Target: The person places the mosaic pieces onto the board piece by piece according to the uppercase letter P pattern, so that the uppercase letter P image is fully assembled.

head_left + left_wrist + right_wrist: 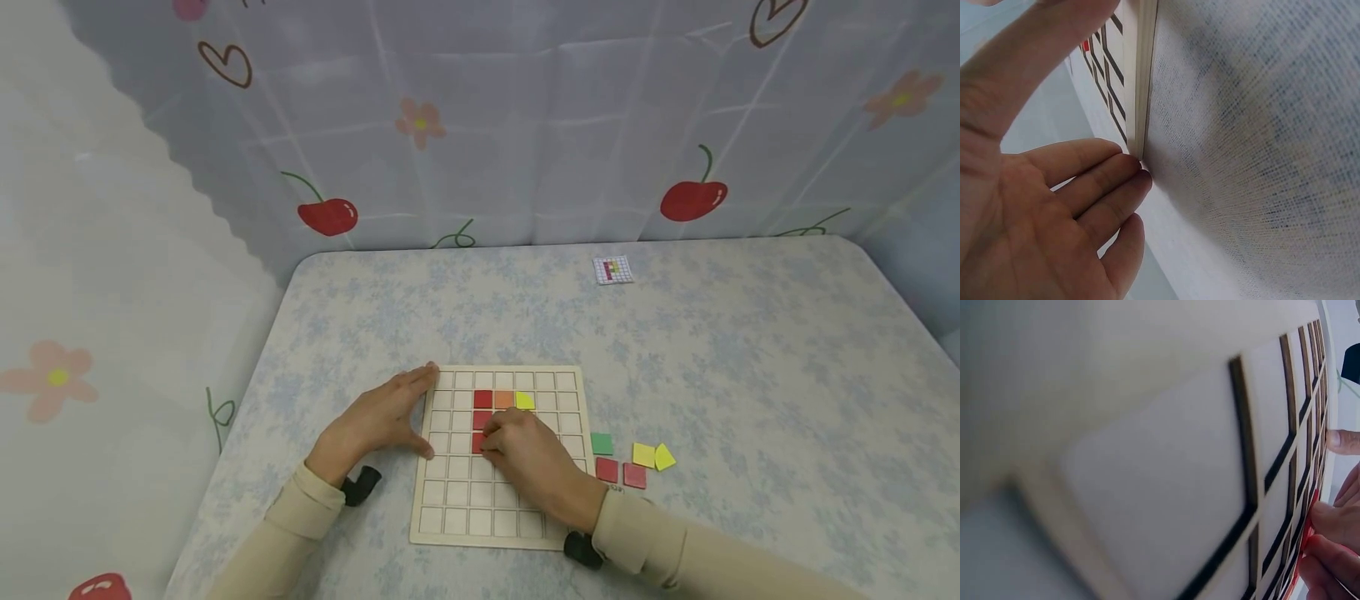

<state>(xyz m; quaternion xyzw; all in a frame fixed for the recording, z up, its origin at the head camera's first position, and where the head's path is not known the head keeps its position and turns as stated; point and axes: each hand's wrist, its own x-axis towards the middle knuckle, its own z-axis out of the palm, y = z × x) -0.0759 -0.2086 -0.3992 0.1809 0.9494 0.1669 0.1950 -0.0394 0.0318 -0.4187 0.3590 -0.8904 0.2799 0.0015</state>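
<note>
Head view: midway through laying coloured tiles into the wooden grid board [498, 454], with a red tile [477, 442] being pressed into a cell third down in the red column, below two red tiles [482, 399], beside orange [503, 400] and yellow [524, 401]. Right hand [528, 458] curled, fingertips pinching that tile; left hand [378, 421] flat, fingers straight, bracing the board's left edge. Next, probably seating it flush, then reaching right to the loose tiles [633, 467].
</note>
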